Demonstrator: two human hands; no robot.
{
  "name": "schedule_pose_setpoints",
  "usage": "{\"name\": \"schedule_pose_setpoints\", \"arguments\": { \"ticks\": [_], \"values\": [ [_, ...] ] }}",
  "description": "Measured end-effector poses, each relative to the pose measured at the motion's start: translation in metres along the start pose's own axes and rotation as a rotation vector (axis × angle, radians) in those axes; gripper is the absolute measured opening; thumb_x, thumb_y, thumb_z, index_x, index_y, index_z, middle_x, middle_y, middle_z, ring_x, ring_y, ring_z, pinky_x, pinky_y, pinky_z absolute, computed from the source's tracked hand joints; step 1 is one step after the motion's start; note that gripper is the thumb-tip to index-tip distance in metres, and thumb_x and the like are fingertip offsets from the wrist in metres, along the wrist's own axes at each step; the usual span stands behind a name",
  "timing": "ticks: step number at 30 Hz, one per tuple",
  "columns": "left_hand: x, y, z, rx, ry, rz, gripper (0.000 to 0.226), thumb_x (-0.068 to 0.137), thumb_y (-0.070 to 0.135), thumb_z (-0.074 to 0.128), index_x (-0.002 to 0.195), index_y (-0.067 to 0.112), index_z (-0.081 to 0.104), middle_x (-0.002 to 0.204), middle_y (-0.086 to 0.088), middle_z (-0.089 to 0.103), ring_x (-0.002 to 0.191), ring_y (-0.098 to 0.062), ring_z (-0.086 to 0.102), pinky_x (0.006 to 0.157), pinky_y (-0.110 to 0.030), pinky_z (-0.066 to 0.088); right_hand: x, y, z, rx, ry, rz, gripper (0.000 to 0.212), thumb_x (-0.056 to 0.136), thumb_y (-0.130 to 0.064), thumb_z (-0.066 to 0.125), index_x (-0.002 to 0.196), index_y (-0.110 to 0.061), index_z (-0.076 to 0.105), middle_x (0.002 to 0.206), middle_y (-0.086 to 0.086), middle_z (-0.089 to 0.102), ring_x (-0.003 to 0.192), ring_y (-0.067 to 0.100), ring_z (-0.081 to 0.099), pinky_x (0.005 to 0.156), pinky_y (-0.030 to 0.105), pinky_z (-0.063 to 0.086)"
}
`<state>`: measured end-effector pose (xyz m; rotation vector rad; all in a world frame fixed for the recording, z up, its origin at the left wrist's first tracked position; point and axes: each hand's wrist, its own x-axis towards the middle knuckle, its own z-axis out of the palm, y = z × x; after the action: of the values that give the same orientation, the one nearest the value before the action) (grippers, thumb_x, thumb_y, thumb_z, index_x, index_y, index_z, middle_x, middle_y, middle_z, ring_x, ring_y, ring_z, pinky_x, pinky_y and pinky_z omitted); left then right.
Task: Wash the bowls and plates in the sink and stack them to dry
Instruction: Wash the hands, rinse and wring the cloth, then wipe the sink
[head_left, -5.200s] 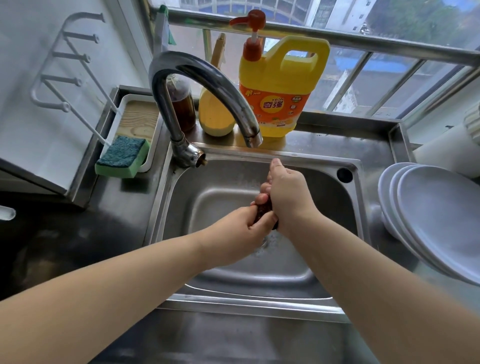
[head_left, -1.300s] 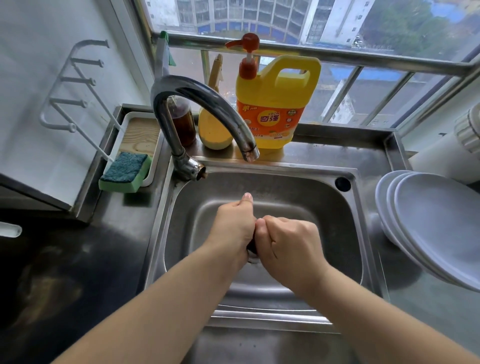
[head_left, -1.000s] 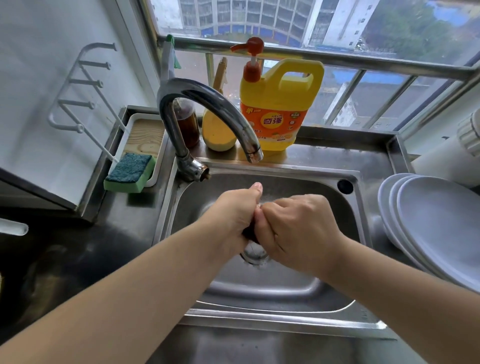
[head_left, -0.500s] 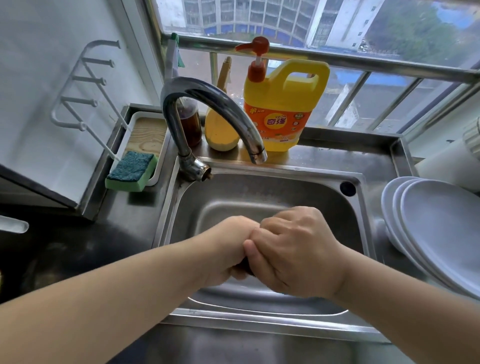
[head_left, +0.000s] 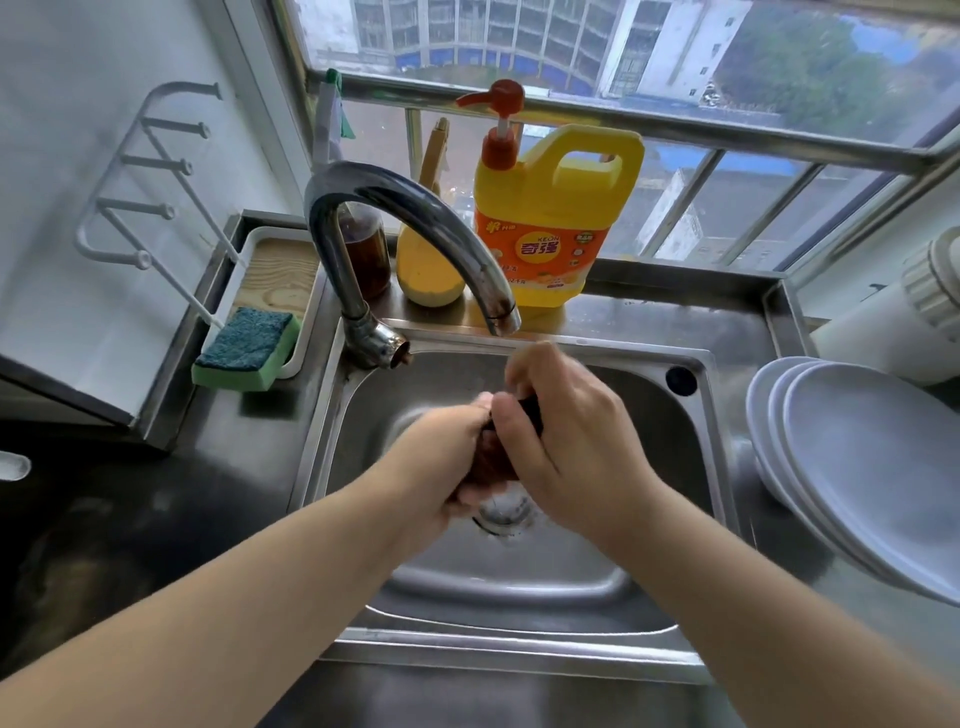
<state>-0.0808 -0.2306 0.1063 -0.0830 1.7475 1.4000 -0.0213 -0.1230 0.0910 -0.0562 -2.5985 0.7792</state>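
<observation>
Over the sink (head_left: 696, 452): a dark cloth (head_left: 498, 457) is wrung by both hands.
Left hand (head_left: 447, 457): curled round it.
Right hand (head_left: 566, 436): curled round it.
Plates (head_left: 852, 467): judged slippery, breakable; best gripped by the rim.

- I am looking at a home kitchen: a steel sink (head_left: 519, 587) with curved tap (head_left: 410, 218).
- Yellow dish-soap jug (head_left: 550, 218), green sponge (head_left: 247, 340), stacked white plates (head_left: 857, 467) on the wet surface (head_left: 171, 499), apartment blocks beyond the window.

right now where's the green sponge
In the head view the green sponge sits at left, on the front end of the white tray beside the sink, left of the faucet base.
</observation>
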Motion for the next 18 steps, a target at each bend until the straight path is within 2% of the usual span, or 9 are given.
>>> {"name": "schedule_pose_setpoints", "arguments": {
  "ticks": [2,3,4,6,8,11,14,16,18],
  "values": [
    [0.011,-0.006,-0.005,0.069,0.149,0.142,0.040,0.103,0.027,0.038,0.070,0.010,0.052,0.053,0.001,0.059,0.049,-0.008,0.061,0.050,-0.018,0.050,-0.007,-0.002,0.006,-0.057,-0.043,0.394,0.039,0.091,-0.053,0.037,0.119,-0.026,0.033,0.113,-0.007,0.035,0.111,0.013,0.038,0.100,0.033,0.030],
    [0.016,-0.010,-0.007,0.169,0.225,0.244,0.042,0.103,0.029,0.037,0.068,0.010,0.052,0.060,-0.003,0.059,0.060,-0.018,0.064,0.060,-0.028,0.053,-0.010,-0.004,0.008,-0.034,-0.090,0.594,0.046,0.091,-0.057,0.039,0.126,-0.030,0.028,0.123,-0.007,0.029,0.121,0.015,0.030,0.104,0.035,0.025],
    [0.020,-0.015,-0.009,0.302,0.295,0.344,0.044,0.102,0.031,0.037,0.065,0.012,0.050,0.062,-0.003,0.057,0.063,-0.023,0.061,0.062,-0.035,0.049,-0.010,-0.008,0.008,0.061,-0.137,0.792,0.050,0.092,-0.058,0.041,0.130,-0.029,0.027,0.130,-0.006,0.028,0.125,0.017,0.029,0.104,0.035,0.028],
    [0.024,-0.024,-0.009,0.489,0.415,0.548,0.044,0.101,0.033,0.036,0.061,0.017,0.043,0.056,0.003,0.050,0.055,-0.019,0.051,0.054,-0.035,0.039,-0.009,-0.017,0.011,0.469,-0.198,1.151,0.053,0.093,-0.059,0.040,0.128,-0.019,0.042,0.128,0.008,0.050,0.107,0.021,0.052,0.087,0.038,0.047],
    [0.023,-0.033,-0.009,0.620,0.493,0.701,0.042,0.102,0.033,0.035,0.062,0.019,0.038,0.052,0.006,0.046,0.048,-0.018,0.046,0.048,-0.031,0.031,-0.007,-0.023,0.019,0.844,-0.248,1.373,0.057,0.093,-0.062,0.037,0.113,-0.013,0.059,0.097,0.013,0.070,0.073,0.021,0.064,0.068,0.038,0.054],
    [0.021,-0.045,-0.011,0.765,0.528,0.928,0.041,0.100,0.034,0.031,0.066,0.016,0.047,0.052,0.001,0.051,0.042,-0.021,0.050,0.043,-0.027,0.034,-0.002,-0.020,0.019,1.046,-0.255,1.533,0.065,0.082,-0.073,0.046,0.088,-0.010,0.062,0.067,0.006,0.063,0.050,0.016,0.053,0.051,0.026,0.041],
    [0.019,-0.052,-0.009,0.884,0.526,1.174,0.051,0.102,0.032,0.027,0.064,0.012,0.053,0.052,0.000,0.052,0.039,-0.019,0.048,0.042,-0.023,0.028,0.005,-0.013,0.009,1.013,-0.442,1.543,0.069,0.065,-0.087,0.047,0.054,-0.020,0.046,0.053,0.000,0.044,0.045,0.011,0.036,0.040,0.018,0.020],
    [0.017,-0.052,-0.007,0.918,0.494,1.322,0.051,0.102,0.030,0.028,0.062,0.010,0.053,0.052,-0.001,0.050,0.039,-0.020,0.047,0.037,-0.028,0.033,0.008,-0.014,0.006,0.908,-0.530,1.495,0.069,0.070,-0.086,0.043,0.045,-0.022,0.038,0.048,-0.002,0.038,0.047,0.010,0.033,0.045,0.021,0.019],
    [0.013,-0.048,-0.006,0.907,0.492,1.313,0.048,0.101,0.028,0.031,0.064,0.010,0.056,0.052,0.000,0.052,0.040,-0.020,0.049,0.036,-0.028,0.034,0.009,-0.018,0.009,0.874,-0.455,1.444,0.060,0.081,-0.072,0.052,0.053,-0.019,0.048,0.053,0.001,0.045,0.052,0.014,0.042,0.048,0.022,0.029]
  ]
}}
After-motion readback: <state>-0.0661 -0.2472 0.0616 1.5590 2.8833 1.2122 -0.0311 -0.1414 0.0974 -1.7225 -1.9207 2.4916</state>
